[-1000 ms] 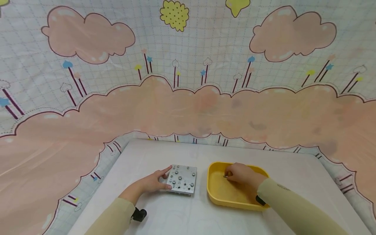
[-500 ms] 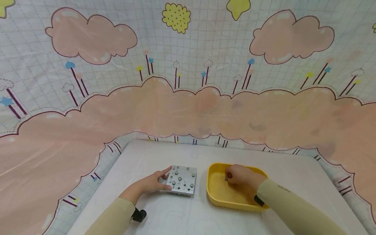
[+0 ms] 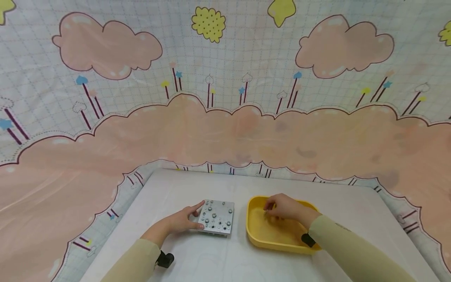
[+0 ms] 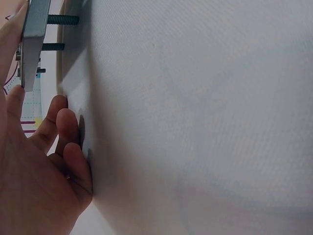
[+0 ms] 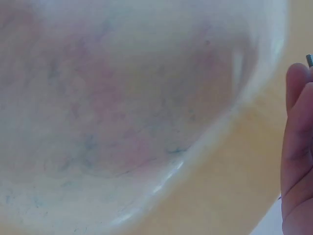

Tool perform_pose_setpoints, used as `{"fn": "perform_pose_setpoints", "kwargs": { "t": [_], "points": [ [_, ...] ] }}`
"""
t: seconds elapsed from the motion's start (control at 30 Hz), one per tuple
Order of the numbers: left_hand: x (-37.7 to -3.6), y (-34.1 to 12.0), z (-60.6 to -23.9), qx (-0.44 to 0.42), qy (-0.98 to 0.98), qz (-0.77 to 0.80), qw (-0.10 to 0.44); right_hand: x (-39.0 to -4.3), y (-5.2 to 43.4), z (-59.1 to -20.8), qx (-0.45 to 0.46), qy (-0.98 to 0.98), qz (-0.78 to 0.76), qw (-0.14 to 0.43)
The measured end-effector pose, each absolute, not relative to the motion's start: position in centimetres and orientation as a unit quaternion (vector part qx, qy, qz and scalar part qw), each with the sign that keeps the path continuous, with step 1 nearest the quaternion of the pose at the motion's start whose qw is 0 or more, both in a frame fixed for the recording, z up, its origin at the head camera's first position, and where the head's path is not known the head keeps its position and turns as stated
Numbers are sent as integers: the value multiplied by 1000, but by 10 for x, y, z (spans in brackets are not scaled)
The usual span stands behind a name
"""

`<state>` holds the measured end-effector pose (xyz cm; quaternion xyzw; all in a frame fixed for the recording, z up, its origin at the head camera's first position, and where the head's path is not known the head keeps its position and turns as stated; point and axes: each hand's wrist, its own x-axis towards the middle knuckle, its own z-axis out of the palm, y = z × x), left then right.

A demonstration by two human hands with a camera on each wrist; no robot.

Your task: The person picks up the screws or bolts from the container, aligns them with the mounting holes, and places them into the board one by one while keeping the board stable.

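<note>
Nearest the camera, two beige sleeves point(image 3: 134, 262) reached forward over the white table point(image 3: 197, 262), each with a small black device at the wrist; the left hand point(image 3: 181, 220) lay at the near left edge of the metal plate point(image 3: 216, 216), thumb and forefinger curled round its side and holding it, while the left wrist view showed the plate edge-on with bolt shanks point(image 4: 62, 20) sticking out beneath it, keeping it raised off the table; small bolt heads studded the plate's top face; just beside it to the right, apart from it, stood the yellow tray point(image 3: 258, 241), and the right hand point(image 3: 285, 207) hung inside it over its far half, fingers bent together; the right wrist view showed a fingertip point(image 5: 298, 83) against a small threaded screw point(image 5: 309, 59) at the frame's edge, so the hand pinched that screw; beyond the table rose a backdrop point(image 3: 225, 117) printed with pink clouds.
</note>
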<state>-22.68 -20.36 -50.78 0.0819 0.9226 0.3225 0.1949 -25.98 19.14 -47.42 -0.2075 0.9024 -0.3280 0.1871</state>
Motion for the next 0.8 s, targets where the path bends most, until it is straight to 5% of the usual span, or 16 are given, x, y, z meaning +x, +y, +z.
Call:
{"fn": "perform_pose_setpoints", "kwargs": {
  "t": [0.8],
  "points": [
    [-227, -203, -506, 87, 923, 323, 190, -265, 161, -444, -233, 876, -374, 194]
  ]
}}
